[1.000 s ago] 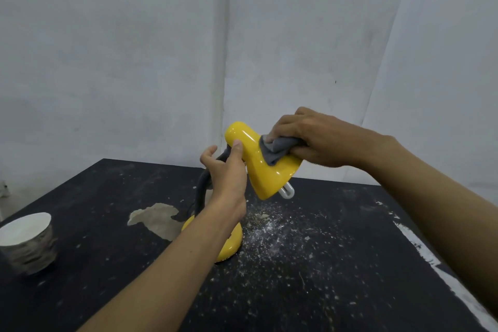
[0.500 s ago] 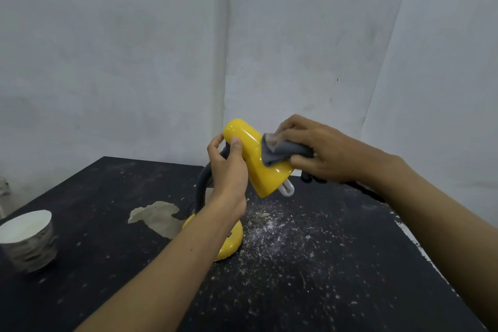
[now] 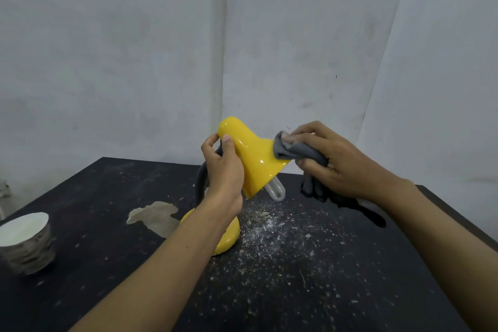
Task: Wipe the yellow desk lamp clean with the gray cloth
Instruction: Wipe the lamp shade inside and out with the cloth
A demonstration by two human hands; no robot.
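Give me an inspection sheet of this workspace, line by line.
Surface: black table, dusted with pale crumbs, a worn patch left of the lamp base.
Job's things: yellow desk lamp, shade tilted, bulb showing; gray cloth against the shade's rim.
Clutter: paper cup at the left edge.
Hands: left hand grips the lamp's neck; right hand clutches the cloth.
Cables: nothing seen for certain.
Surroundings: plain pale walls.

Open tabletop (image 3: 310, 291) lay front right of the lamp (image 3: 253, 159), dusted only with loose crumbs (image 3: 275, 226); a paper cup (image 3: 25, 242) stood at the far left edge, and walls (image 3: 134, 48) closed the back.
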